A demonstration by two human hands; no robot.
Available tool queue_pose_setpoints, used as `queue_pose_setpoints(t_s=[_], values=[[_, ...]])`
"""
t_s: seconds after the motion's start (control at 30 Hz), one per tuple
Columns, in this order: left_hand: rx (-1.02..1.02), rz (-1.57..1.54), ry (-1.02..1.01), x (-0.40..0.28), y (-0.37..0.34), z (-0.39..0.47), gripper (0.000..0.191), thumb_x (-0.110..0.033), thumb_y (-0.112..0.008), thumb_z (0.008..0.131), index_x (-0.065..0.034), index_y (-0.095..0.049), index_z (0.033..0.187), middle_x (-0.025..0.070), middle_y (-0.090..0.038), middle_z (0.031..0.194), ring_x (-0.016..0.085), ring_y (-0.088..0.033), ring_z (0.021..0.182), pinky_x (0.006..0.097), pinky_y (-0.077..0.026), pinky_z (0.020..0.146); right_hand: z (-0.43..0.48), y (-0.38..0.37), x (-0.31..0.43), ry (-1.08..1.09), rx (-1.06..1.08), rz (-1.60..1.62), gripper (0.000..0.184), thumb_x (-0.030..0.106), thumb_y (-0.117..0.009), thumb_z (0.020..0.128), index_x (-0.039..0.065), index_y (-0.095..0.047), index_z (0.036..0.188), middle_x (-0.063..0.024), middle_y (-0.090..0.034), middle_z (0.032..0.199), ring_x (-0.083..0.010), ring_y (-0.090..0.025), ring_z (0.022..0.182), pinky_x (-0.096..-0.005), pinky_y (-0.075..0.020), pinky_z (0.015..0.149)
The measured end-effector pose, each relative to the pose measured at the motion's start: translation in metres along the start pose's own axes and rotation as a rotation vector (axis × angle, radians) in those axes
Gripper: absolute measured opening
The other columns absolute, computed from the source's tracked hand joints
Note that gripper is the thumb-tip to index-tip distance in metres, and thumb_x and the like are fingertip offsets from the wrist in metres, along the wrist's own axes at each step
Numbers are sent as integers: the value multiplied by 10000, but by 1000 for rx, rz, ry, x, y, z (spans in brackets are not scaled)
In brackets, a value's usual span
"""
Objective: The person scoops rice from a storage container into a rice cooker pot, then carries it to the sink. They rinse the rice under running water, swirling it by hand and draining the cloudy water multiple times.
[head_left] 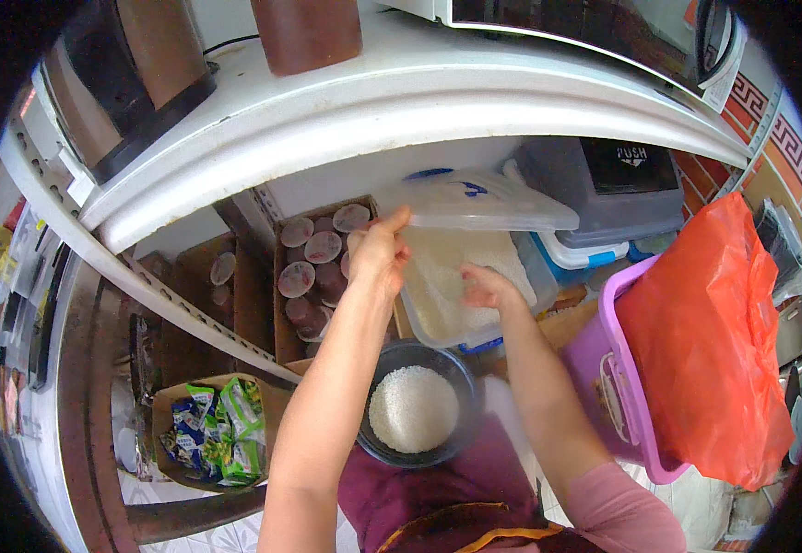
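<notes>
My left hand (pixel 381 254) grips the near left edge of a translucent plastic lid (pixel 491 204), which is tilted up over a clear plastic storage bin (pixel 546 276). White grain, likely rice (pixel 511 269), lies in the bin. My right hand (pixel 487 285) is over the bin, blurred, its fingers apart and apparently holding nothing. Below my hands, a dark round pot (pixel 467 387) holds a heap of white grain (pixel 413 409) and rests by my lap.
A white shelf (pixel 415 104) spans above the bin. Left stand a carton of lidded cups (pixel 314 266) and a box of green and blue packets (pixel 221 435). At right is a purple tub (pixel 612 387) with a red plastic bag (pixel 705 345). Grey containers (pixel 608 200) stand behind.
</notes>
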State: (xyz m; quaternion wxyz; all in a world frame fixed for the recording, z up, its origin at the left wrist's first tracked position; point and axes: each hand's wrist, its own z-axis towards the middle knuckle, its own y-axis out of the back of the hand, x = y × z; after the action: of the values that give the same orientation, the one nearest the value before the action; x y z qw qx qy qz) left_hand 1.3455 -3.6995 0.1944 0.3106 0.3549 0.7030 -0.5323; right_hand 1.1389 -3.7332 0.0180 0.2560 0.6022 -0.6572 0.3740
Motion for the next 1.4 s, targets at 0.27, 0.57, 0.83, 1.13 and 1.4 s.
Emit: queue_pose_setpoints(t_s=[0.27, 0.57, 0.83, 1.13, 1.4], values=[[-125, 71, 51, -4, 2, 1, 95, -76, -635, 777, -37, -571, 836, 36, -558, 752, 70, -342, 476, 206, -282, 443, -96, -47, -9, 339, 101, 24, 616, 257, -680, 708, 40, -382, 1202, -146, -505, 1086, -216, -544, 924, -314, -473, 763], [-56, 24, 15, 9, 9, -4, 199, -150, -707, 721, -8, -567, 722, 15, -482, 635, 94, -390, 520, 237, -332, 440, -154, -67, -91, 940, -8, -755, 729, 68, -717, 620, 28, -337, 1242, -166, -319, 1310, -283, -395, 1178, -346, -437, 878], [-76, 15, 74, 2, 3, -6, 129, -100, -659, 768, -43, -560, 826, 31, -550, 754, 61, -321, 479, 205, -296, 463, -160, -71, -84, 1048, 1, -802, 710, 80, -720, 638, 34, -340, 1235, -162, -348, 1284, -281, -424, 1142, -350, -426, 876], [-82, 20, 76, 5, 6, -4, 139, -84, -658, 766, -36, -557, 849, 29, -545, 756, 64, -319, 483, 204, -291, 465, -147, -62, -94, -164, 351, 402, 260, 206, -631, 782, 87, -533, 991, -76, -568, 936, -200, -555, 856, -319, -472, 745], [-39, 24, 81, 18, 14, -9, 110, -101, -642, 782, -53, -555, 828, -2, -515, 708, 59, -326, 495, 205, -293, 473, -107, -61, -44, 519, -154, 45, 684, 269, -649, 780, -29, -294, 1283, -191, -456, 1175, -204, -503, 996, -326, -420, 844]])
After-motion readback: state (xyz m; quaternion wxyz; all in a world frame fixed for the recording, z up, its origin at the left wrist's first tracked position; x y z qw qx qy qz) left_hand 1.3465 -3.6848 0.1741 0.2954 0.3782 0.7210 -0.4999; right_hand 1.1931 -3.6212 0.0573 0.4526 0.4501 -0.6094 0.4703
